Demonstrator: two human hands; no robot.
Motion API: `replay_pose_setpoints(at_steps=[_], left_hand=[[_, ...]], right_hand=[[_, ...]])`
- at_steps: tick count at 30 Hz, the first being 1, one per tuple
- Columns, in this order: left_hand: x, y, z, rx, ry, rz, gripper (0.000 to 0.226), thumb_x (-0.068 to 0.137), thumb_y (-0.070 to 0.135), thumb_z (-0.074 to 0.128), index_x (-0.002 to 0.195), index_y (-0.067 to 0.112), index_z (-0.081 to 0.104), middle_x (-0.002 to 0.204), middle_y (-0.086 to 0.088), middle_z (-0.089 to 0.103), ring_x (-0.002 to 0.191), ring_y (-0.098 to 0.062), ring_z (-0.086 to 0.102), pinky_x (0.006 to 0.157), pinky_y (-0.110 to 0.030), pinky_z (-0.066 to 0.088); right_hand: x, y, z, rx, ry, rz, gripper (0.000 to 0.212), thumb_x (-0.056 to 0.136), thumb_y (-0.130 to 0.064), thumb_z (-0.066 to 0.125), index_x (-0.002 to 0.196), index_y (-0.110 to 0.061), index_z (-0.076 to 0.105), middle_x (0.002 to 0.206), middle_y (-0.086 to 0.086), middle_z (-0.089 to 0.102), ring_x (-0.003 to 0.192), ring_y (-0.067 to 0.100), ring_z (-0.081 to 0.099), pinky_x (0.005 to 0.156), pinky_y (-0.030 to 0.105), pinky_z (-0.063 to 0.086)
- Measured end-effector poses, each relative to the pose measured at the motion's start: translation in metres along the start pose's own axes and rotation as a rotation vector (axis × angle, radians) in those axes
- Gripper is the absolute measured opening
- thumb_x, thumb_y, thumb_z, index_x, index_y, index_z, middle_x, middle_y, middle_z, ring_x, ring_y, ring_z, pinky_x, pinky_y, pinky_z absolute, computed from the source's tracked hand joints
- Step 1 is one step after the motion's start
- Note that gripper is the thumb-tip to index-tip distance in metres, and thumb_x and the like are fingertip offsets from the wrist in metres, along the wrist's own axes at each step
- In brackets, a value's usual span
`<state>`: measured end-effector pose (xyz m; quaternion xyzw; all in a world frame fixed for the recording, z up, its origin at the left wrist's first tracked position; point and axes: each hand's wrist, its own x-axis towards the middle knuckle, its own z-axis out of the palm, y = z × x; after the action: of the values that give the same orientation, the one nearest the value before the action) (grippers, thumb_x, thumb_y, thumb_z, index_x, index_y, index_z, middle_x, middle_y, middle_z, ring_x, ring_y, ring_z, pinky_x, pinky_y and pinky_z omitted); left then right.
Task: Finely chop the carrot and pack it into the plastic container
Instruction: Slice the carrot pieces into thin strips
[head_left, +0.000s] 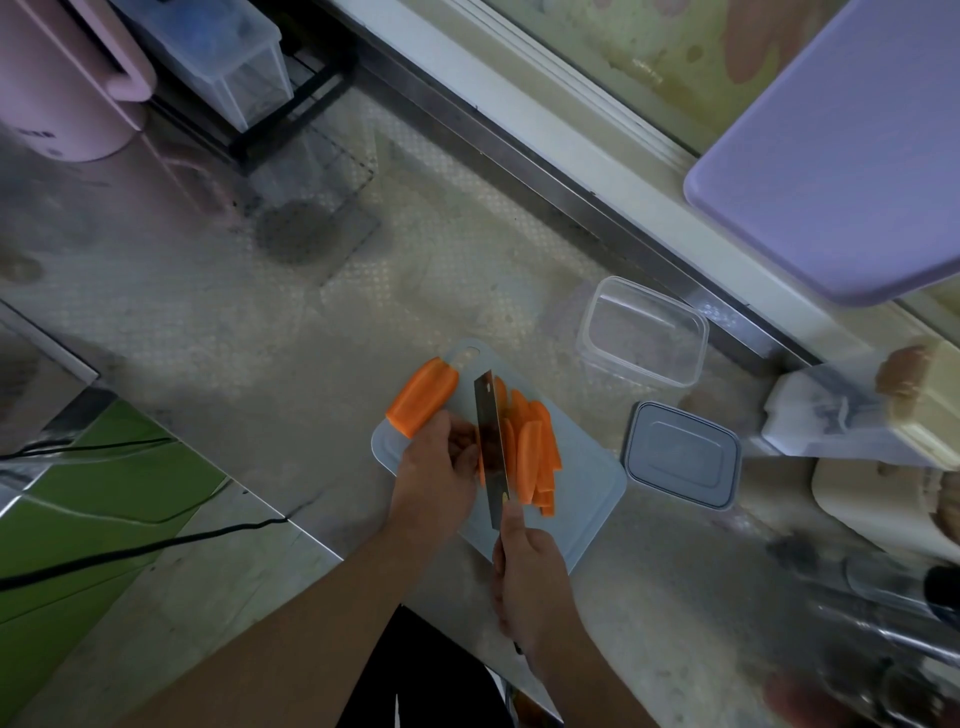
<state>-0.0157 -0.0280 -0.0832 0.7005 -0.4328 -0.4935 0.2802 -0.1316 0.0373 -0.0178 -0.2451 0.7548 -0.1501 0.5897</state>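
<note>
Hands: L (436, 467) pins carrot (423, 397) | R (530, 577) grips knife (491, 447) | container (641, 332) empty, lid (683, 454) beside board (582, 499)

2 hands (441, 462), 1 knife (491, 447), 1 cutting board (587, 499), 1 container (641, 332), 1 lid (683, 454).

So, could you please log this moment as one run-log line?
stage: slicing | left hand: steadying carrot | right hand: gripping knife | slices: on board | container: empty | lid: off
</note>
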Motion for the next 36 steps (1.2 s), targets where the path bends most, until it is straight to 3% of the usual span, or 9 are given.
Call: replay_pose_setpoints(at_steps=[5,8,15,21,31,33,36], left_hand=[[-0.001,0.001,0.0,0.002,0.002,-0.003,0.018,0.099,0.011,0.063,0.098,0.029,0.06,0.085,0.012,0.068,0.082,0.001,0.064,0.079,-0.026,0.054],[-0.001,0.001,0.0,0.005,0.003,-0.003,0.018,0.099,0.011,0.064,0.099,0.029,0.061,0.086,0.012,0.068,0.083,0.002,0.063,0.077,-0.024,0.052],[-0.001,0.004,-0.002,0.009,0.0,-0.019,0.018,0.098,0.011,0.065,0.099,0.028,0.061,0.087,0.012,0.068,0.084,0.005,0.062,0.073,-0.014,0.046],[0.0,0.005,-0.003,0.004,-0.013,-0.023,0.017,0.098,0.012,0.066,0.101,0.028,0.062,0.087,0.013,0.069,0.084,0.004,0.063,0.076,-0.018,0.05],[-0.002,0.007,-0.005,0.013,-0.022,-0.025,0.021,0.097,0.008,0.066,0.102,0.028,0.063,0.088,0.013,0.07,0.084,0.006,0.064,0.071,-0.008,0.047],[-0.001,0.006,-0.005,0.022,-0.025,-0.028,0.021,0.097,0.008,0.066,0.103,0.028,0.062,0.089,0.013,0.07,0.085,0.007,0.063,0.072,-0.009,0.046],[-0.001,0.005,-0.005,0.027,-0.023,-0.031,0.02,0.097,0.008,0.066,0.106,0.026,0.062,0.09,0.013,0.07,0.085,0.008,0.063,0.072,-0.007,0.045]], right_hand=[[-0.001,0.018,0.005,-0.065,0.072,0.044,0.055,0.098,-0.068,0.035,0.065,-0.027,0.048,0.055,-0.011,0.045,0.055,0.012,0.045,0.058,0.026,0.034],[-0.006,0.024,0.006,-0.082,0.094,0.036,0.052,0.101,-0.062,0.035,0.065,-0.027,0.048,0.061,-0.009,0.046,0.062,0.013,0.047,0.065,0.028,0.037],[-0.011,0.026,0.002,-0.087,0.11,0.028,0.049,0.105,-0.054,0.035,0.071,-0.022,0.049,0.069,-0.005,0.049,0.069,0.012,0.05,0.061,0.024,0.036],[-0.006,0.017,0.007,-0.082,0.1,0.042,0.05,0.104,-0.057,0.036,0.076,-0.02,0.053,0.068,-0.006,0.051,0.069,0.013,0.053,0.065,0.028,0.039],[0.013,-0.005,0.013,-0.098,0.072,0.02,0.051,0.104,-0.059,0.033,0.073,-0.021,0.05,0.064,-0.005,0.048,0.058,0.009,0.048,0.059,0.025,0.037],[0.016,-0.008,0.018,-0.048,0.06,0.006,0.051,0.103,-0.059,0.035,0.077,-0.02,0.054,0.063,-0.005,0.049,0.059,0.01,0.051,0.06,0.029,0.043],[0.019,-0.006,0.022,0.011,0.057,-0.042,0.053,0.102,-0.06,0.039,0.068,-0.022,0.052,0.057,-0.007,0.044,0.056,0.013,0.045,0.061,0.035,0.04]])
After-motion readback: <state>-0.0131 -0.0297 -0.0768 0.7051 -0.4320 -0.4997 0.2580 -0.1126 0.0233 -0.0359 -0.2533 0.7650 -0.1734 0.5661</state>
